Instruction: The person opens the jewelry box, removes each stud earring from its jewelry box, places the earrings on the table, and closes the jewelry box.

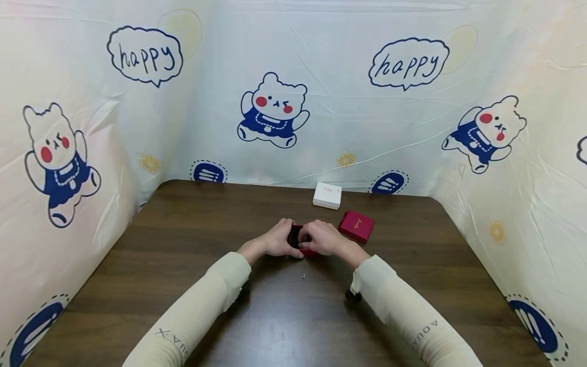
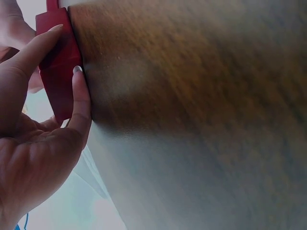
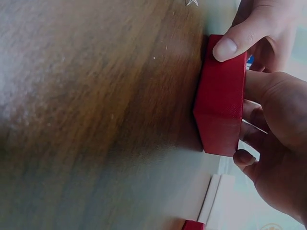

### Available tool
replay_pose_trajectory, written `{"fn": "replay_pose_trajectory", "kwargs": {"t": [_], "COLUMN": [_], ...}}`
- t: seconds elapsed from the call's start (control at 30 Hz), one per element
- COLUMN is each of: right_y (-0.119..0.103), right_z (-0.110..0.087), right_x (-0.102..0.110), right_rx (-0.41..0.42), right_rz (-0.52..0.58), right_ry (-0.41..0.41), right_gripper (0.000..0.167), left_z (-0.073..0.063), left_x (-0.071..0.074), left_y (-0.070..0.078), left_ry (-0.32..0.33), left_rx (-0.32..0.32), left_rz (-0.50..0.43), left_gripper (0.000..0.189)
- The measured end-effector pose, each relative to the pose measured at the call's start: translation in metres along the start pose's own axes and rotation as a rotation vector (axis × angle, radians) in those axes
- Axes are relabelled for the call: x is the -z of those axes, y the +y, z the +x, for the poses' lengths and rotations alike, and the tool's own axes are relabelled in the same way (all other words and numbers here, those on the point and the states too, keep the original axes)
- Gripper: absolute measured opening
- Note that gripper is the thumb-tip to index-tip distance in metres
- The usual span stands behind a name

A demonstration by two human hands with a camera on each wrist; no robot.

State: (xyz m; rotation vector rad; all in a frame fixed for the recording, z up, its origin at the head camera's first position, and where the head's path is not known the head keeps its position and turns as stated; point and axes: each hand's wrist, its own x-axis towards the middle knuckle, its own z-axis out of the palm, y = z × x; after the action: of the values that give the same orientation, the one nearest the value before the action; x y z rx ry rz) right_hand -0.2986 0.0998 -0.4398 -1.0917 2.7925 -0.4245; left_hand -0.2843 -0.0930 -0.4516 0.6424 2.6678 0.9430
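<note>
A small red box (image 3: pixel 220 91) with a dark inside stands lidless on the table in front of me. My left hand (image 1: pixel 277 239) grips its left side, thumb along the near wall and a finger (image 2: pixel 80 91) against the side wall. From the right, my right hand (image 1: pixel 321 237) reaches over the rim with bent fingers, some fingertips down in the dark inside. Those tips are hidden, so whether they pinch anything I cannot tell. On the table nearer to me lies a tiny silvery piece (image 1: pixel 302 277), star-shaped in outline in the right wrist view.
Right of the box lies a red lid-like square (image 1: pixel 356 226) with gold lettering. Behind it, a white square box (image 1: pixel 327 195) sits close to the table's back edge. A printed cloth (image 1: pixel 339 122) hangs around the back and sides of the brown table (image 1: pixel 192 224).
</note>
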Motion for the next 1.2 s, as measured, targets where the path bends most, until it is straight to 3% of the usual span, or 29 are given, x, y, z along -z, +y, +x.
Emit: {"fn": "replay_pose_trajectory", "kwargs": {"t": [0.23, 0.63, 1.2], "right_y": [-0.0011, 0.0002, -0.0016], "right_z": [-0.0015, -0.0067, -0.0098], "right_x": [0.0011, 0.002, 0.0071], "right_rx": [-0.01, 0.05, 0.039], "right_rz": [-0.009, -0.043, -0.085], "right_ry": [-0.024, -0.008, -0.013], "right_gripper": [0.004, 0.005, 0.006], "left_z": [-0.0007, -0.0014, -0.0007], "left_x": [0.0007, 0.0007, 0.0009], "left_y": [0.0008, 0.0003, -0.0015], "left_ry": [-0.004, -0.012, -0.016], "left_rx": [0.007, 0.009, 0.006], "left_rz": [-0.001, -0.007, -0.012], "left_gripper": [0.078, 0.08, 0.081]}}
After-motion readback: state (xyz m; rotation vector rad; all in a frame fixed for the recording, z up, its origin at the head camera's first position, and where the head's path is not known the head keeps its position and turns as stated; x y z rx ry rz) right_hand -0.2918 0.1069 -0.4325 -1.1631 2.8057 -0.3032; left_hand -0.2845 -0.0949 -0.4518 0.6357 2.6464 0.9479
